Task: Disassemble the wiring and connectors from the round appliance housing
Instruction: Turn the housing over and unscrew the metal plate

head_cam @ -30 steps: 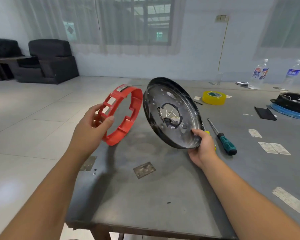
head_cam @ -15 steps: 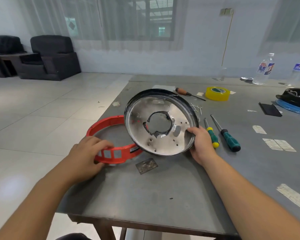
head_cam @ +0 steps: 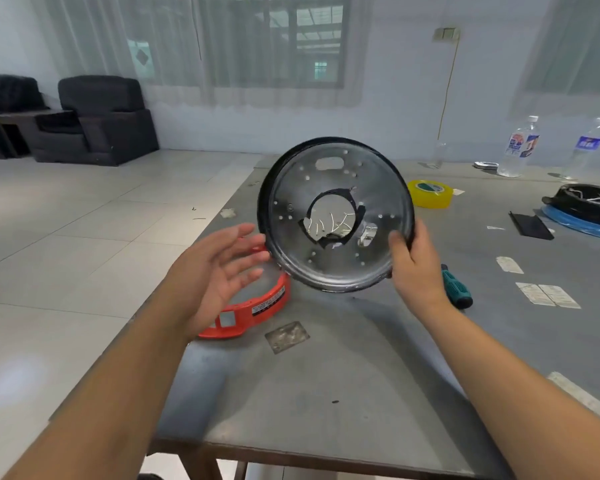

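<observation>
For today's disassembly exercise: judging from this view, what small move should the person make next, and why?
Probably bring the open left hand to the round housing and steady its left edge. Only the right hand grips its rim, and loose white wires show through the central hole.

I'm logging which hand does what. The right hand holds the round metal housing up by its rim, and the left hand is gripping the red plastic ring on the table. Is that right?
Not quite. In the head view the left hand is open, fingers spread, and grips nothing; the red plastic ring lies on the table beneath it. The right hand does hold the round metal housing up by its rim.
</observation>
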